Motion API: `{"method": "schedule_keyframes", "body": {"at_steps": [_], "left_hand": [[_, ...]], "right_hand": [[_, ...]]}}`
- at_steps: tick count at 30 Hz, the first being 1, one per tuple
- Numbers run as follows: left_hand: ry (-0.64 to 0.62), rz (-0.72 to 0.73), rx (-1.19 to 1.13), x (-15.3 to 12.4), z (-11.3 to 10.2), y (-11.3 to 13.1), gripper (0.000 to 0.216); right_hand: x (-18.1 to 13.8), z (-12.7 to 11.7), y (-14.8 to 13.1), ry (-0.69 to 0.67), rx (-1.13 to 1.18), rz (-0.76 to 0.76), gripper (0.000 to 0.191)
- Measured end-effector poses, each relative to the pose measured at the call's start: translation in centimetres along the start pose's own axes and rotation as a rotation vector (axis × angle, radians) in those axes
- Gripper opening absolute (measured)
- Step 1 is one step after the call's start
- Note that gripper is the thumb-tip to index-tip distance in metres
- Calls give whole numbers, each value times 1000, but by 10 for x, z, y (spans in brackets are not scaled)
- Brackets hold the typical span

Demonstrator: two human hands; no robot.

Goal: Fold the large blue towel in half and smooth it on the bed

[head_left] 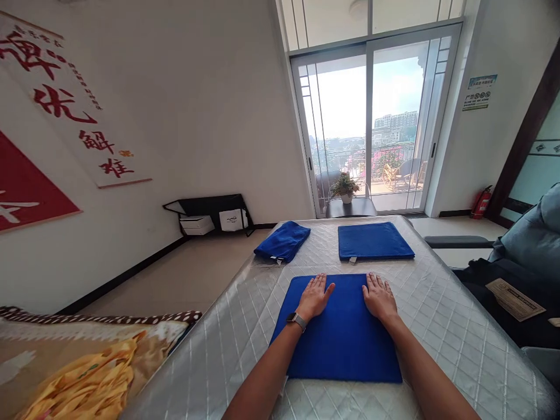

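A blue rectangular cloth (345, 344) lies flat and smooth on the quilted mattress (464, 350) in front of me. My left hand (314, 297) rests palm down on its far left part, fingers stretched out; a watch sits on that wrist. On the far right part lies my right hand (380, 296), also palm down with straight fingers. Beyond them is a neatly folded blue cloth (375, 240) with a white tag at its near edge. Farther left, a second folded blue cloth (283, 240) looks looser and more rumpled.
At left is bedding with a yellow cloth (94, 379). A black rack (210, 210) stands by the wall. Behind the mattress, a potted plant (346, 186) sits on a dark chair near the sliding glass door (370, 128). A dark armchair (529, 245) and fire extinguisher (482, 202) are at right.
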State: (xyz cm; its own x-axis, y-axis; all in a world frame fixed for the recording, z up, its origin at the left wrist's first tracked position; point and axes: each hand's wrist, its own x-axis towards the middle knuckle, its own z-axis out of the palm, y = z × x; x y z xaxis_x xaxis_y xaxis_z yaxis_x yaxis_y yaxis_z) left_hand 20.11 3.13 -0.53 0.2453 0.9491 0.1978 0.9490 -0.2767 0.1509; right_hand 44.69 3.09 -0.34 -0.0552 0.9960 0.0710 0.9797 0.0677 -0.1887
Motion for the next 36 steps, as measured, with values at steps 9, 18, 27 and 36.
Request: {"method": "schedule_keyframes", "body": {"at_steps": [9,18,27,36], "left_hand": [[54,-192,38,-33,-14,-83,78],[77,-187,-26,-35,-11,-88,82],[139,-225,-36,-37,-17,-87,84],[139,-49,-57,-46,-16,-42,79]], "right_hand": [[2,3,2,-8,-19,5,65],[2,1,1,-9,-98,9,64],[3,3,0,-16,-129,34,64],[3,2,-3,-18,-156,43,63]]}}
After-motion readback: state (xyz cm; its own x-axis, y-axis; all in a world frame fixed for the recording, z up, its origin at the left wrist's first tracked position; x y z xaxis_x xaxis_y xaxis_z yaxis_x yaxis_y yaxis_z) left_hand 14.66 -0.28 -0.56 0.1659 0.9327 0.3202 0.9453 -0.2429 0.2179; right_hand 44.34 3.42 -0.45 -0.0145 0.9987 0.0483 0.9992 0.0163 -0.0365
